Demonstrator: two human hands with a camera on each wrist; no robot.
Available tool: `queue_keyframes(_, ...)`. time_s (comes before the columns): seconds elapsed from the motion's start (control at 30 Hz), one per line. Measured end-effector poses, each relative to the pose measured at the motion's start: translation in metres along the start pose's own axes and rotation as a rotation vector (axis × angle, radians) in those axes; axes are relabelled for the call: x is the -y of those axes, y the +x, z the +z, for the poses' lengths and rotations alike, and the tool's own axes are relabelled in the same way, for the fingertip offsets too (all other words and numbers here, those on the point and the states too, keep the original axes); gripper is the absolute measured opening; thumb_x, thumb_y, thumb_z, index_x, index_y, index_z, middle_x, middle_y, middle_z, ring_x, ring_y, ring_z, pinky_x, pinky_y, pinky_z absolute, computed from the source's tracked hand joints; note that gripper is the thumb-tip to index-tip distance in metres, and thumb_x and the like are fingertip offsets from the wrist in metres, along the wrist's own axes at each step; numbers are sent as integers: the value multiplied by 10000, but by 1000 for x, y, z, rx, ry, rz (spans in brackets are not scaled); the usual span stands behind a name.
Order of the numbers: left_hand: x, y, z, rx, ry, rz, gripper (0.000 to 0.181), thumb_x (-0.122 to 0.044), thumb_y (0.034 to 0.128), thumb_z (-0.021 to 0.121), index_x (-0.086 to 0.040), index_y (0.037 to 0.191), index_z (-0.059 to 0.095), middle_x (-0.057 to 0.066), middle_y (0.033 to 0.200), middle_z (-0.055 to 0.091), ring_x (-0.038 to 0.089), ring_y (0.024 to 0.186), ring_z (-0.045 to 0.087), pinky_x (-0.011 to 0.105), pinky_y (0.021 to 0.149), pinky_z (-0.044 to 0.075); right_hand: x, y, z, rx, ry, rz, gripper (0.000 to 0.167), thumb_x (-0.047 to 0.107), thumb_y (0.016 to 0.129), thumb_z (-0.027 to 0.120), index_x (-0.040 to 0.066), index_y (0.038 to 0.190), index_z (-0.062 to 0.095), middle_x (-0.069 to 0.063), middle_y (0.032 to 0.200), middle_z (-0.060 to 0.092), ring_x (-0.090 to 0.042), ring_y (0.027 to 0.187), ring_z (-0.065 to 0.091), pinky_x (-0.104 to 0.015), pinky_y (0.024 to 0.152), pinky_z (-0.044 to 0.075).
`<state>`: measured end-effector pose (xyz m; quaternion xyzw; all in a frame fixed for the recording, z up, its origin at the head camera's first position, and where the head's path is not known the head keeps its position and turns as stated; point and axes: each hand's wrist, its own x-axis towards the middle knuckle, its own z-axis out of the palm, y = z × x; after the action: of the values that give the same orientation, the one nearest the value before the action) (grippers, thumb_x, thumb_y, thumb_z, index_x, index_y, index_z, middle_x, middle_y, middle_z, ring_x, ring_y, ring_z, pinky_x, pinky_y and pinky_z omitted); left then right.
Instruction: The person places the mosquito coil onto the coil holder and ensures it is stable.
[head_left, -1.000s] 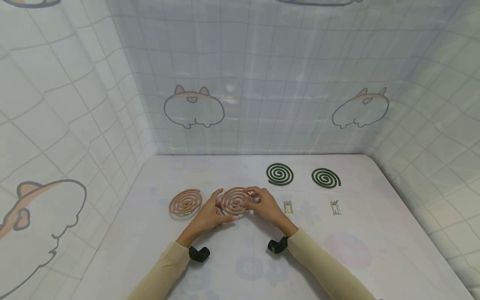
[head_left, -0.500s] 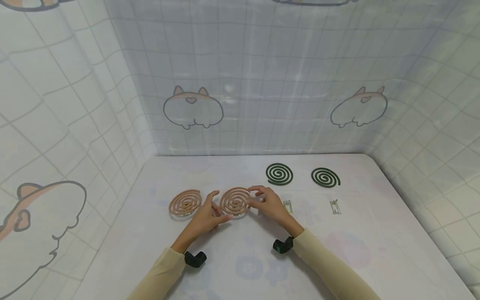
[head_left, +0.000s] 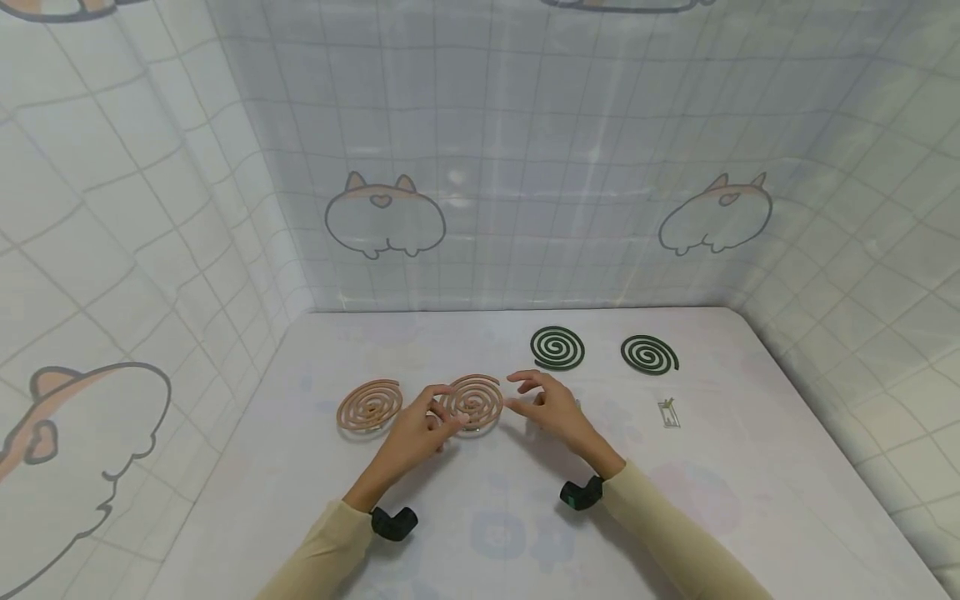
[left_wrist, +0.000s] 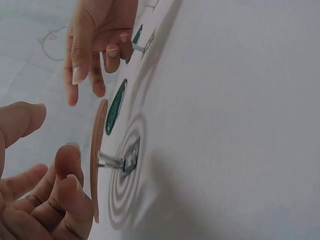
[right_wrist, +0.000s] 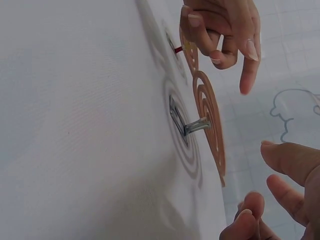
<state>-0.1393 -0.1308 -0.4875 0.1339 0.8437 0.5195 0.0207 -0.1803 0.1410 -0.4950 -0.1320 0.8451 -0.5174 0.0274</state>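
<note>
A brown mosquito coil sits raised off the table on a small metal stand. In the right wrist view, the stand's upright meets the coil's middle and its flat base lies on the table. My left hand is at the coil's left side, fingers loosely bent and partly over its edge; nothing shows held in it. To the right of the coil is my right hand, its thumb and fingers apart and holding nothing. A second brown coil, also raised on a stand, lies left of my left hand.
Two green mosquito coils lie flat farther back on the right. A small metal stand lies on the right of the white table; another is mostly hidden behind my right hand. Grid-patterned sheets enclose the back and sides.
My right hand has let go of the coil and moved off to the right. My left hand first drew back slightly, then came in over the coil's left edge. The coil stays on its stand.
</note>
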Motion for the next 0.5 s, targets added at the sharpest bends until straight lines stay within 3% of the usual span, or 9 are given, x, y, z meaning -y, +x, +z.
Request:
queue_keyframes(0.33, -10, 2, 9, 43, 2, 52, 405, -302, 974, 743, -124, 1319, 626, 25, 936, 662, 220, 606, 653, 325, 510, 537, -1, -4, -13, -4, 15, -7, 467, 354, 911, 809, 267, 1342, 652, -127, 1214, 658, -196, 663, 596, -319, 590, 510)
queue_keyframes(0.5, -17, 5, 15, 56, -2, 67, 400, -286, 967, 753, -102, 1298, 628, 28, 934, 666, 186, 632, 651, 328, 509, 548, 3, -6, -21, -22, 22, -5, 453, 349, 917, 804, 267, 1335, 652, -111, 1185, 658, -205, 669, 582, -308, 565, 506)
